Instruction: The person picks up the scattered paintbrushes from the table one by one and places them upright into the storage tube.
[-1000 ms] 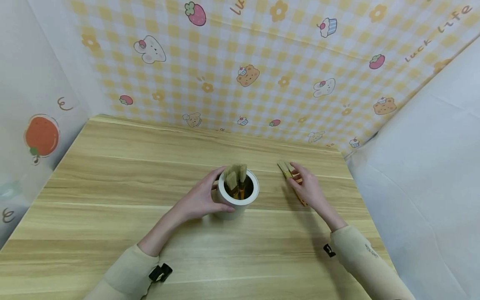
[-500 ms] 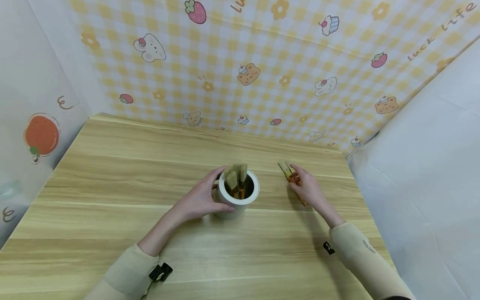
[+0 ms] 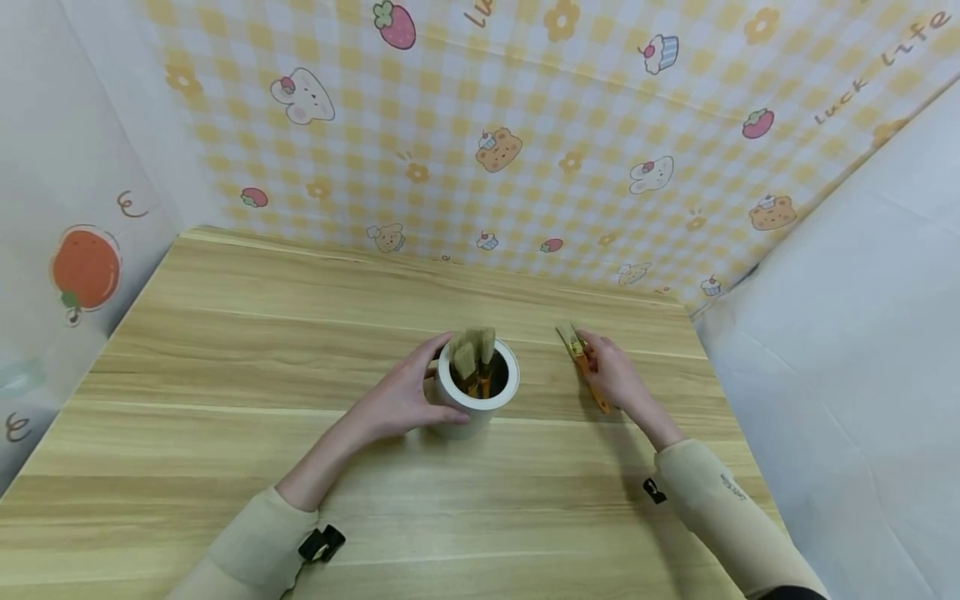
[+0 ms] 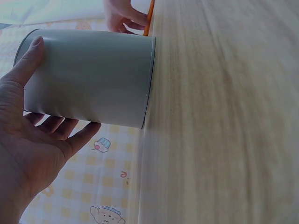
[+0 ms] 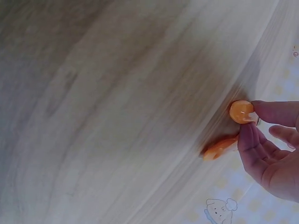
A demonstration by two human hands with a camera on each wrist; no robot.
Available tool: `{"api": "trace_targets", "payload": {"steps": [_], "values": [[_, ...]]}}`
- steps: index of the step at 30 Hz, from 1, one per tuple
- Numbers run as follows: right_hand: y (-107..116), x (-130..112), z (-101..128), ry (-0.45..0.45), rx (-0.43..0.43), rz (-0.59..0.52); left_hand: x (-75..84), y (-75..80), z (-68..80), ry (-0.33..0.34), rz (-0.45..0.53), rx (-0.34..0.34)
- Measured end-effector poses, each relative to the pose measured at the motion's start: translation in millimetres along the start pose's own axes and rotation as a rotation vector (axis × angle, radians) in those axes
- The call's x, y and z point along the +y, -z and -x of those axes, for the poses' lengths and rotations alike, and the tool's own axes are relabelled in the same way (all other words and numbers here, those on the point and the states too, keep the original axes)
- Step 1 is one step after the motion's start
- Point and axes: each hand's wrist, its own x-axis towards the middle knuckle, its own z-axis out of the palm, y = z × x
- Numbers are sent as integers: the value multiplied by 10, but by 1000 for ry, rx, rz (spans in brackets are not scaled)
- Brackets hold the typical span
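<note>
Our left hand [image 3: 397, 402] grips the white cup [image 3: 476, 397] of brushes at mid-table; to its right, our right hand [image 3: 617, 377] pinches an orange-handled brush [image 3: 581, 360] lying on the table [image 3: 225, 350].

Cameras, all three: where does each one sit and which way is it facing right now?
Head: worn high, looks forward and down at table; both hands, beige sleeves show.
Left wrist: beside left hand, sideways at white cup; fingers on cup.
Right wrist: behind right hand, at orange brush handle; fingers pinch it.
Shared: head and left wrist both show cup and right hand.
</note>
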Motion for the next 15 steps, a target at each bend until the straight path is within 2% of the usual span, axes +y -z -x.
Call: {"api": "trace_targets", "payload": {"steps": [9,15], "values": [[16,-39,-23,-35,-75,20,0,-1,5,4,-9,-1],[5,-69,9,-18,-50,57,-1,3,3,-5,8,-4]]}}
